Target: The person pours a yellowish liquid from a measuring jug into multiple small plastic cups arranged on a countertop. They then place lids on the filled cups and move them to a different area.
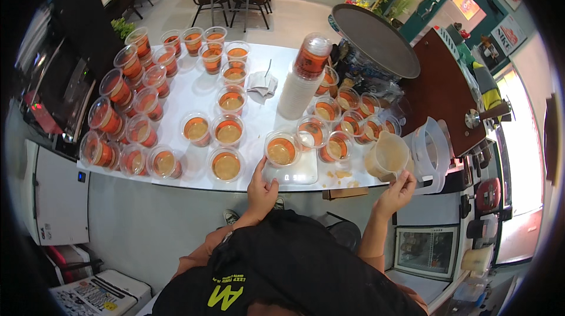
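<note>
A clear plastic cup with an orange printed band and tan liquid stands on a white digital scale with a lit display. My left hand is at the scale's front left, index finger reaching to the cup's side and thumb by the scale's front edge. Farther right, my right hand pinches the handle side of a translucent plastic jug holding or coated with something beige. That jug sits low beside a larger clear pitcher. Another cup overlaps the scale's back right corner.
Several filled cups stand in rows on the white table, densest at left. A tall stack of nested cups rises behind the scale. Crumpled paper lies nearby. Tan spills mark the front edge. A round tray leans behind.
</note>
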`<state>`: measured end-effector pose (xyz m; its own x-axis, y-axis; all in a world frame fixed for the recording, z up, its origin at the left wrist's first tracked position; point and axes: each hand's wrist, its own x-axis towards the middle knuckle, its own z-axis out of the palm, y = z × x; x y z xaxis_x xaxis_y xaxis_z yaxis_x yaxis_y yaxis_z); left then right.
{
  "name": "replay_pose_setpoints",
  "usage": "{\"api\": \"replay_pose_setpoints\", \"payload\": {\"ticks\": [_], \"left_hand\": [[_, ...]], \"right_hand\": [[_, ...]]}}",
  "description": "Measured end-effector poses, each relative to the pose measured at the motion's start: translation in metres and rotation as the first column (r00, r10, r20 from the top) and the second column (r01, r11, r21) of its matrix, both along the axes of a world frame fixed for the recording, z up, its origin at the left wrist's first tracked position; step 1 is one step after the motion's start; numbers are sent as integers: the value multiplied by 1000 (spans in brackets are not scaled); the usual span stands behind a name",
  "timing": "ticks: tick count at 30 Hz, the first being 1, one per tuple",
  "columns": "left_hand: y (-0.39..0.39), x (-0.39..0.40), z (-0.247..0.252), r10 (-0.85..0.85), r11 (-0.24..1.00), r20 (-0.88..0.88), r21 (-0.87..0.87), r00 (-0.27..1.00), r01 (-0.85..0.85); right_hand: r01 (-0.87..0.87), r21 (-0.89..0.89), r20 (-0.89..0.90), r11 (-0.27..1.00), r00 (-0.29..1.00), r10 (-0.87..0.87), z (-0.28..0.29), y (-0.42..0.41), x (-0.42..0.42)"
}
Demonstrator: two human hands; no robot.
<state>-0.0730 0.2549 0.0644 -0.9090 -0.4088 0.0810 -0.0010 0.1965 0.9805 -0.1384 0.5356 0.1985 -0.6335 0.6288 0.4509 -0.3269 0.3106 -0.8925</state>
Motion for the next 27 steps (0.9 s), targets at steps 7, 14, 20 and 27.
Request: {"api": "replay_pose_setpoints", "payload": {"ticks": [7, 14, 20, 27], "left_hand": [[5, 1, 10, 41, 997, -20, 65, 999, -40], [-5, -21, 15, 61, 921, -171, -369, 983, -122], [-4, -64, 27, -82, 979, -230, -198, 970, 35], [1, -70, 26, -103, 978, -169, -198, 980, 69]], "right_hand": [[64, -141, 73, 988, 996, -54, -123, 43, -14], [-30, -222, 199, 975, 977, 75, -143, 37, -7], [185, 119, 29, 975, 981, -190, -106, 59, -24], [184, 38, -78, 982, 980, -181, -72, 141, -58]]}}
